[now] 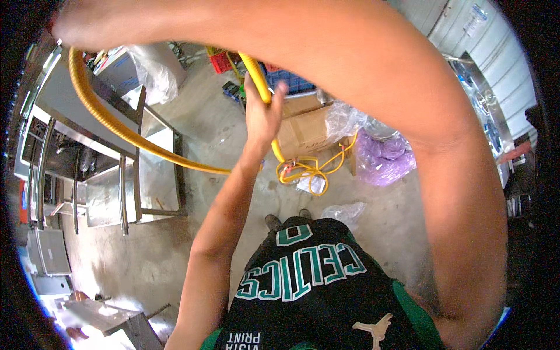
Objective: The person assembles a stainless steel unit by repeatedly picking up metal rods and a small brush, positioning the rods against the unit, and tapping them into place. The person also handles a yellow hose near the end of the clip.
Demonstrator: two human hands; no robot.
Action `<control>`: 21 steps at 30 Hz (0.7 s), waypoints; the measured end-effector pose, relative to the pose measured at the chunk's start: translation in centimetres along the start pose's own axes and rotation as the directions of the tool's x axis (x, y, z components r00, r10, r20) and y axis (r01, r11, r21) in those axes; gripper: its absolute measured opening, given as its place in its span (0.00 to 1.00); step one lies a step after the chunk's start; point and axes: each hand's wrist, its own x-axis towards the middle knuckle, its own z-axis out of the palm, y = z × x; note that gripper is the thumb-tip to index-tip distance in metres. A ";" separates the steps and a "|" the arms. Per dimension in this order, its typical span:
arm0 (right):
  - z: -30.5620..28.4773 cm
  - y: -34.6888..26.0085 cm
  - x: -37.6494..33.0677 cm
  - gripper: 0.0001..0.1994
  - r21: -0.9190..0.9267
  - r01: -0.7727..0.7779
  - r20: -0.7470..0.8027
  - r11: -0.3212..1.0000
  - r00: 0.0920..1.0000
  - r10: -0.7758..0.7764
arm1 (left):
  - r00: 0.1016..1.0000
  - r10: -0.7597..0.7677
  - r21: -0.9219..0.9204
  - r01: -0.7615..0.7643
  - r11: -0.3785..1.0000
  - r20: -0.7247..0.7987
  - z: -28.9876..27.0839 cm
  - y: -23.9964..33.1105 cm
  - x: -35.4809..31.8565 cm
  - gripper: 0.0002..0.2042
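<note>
A thick yellow hose (119, 131) hangs in a wide curve from the upper left and passes behind my left forearm. My left hand (265, 114), in the upper middle, is closed around a straight stretch of yellow hose, with its thumb showing on the right side. My right arm crosses the top of the view from right to left. At the upper left rim is my right hand (79, 29), blurred and partly in the dark; the curved hose runs up to it and hangs from it. Its fingers are mostly hidden. Below my left hand, thinner yellow tubing (309, 172) lies in loose coils.
A cardboard box (306, 129) and purple plastic wrap (382, 154) lie beyond the coils. Clear plastic (344, 211) lies near my feet. Metal racks (131, 192) stand on the left. A red crate (220, 62) and a blue crate (290, 81) are farther off. Corrugated wall (496, 41) rises right.
</note>
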 end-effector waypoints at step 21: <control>41.8 -24.6 -51.9 0.51 0.021 -0.399 0.999 -0.917 0.032 0.009 | 0.728 -0.678 -0.960 0.109 0.259 -0.100 -11.2 6.7 3.5 0.17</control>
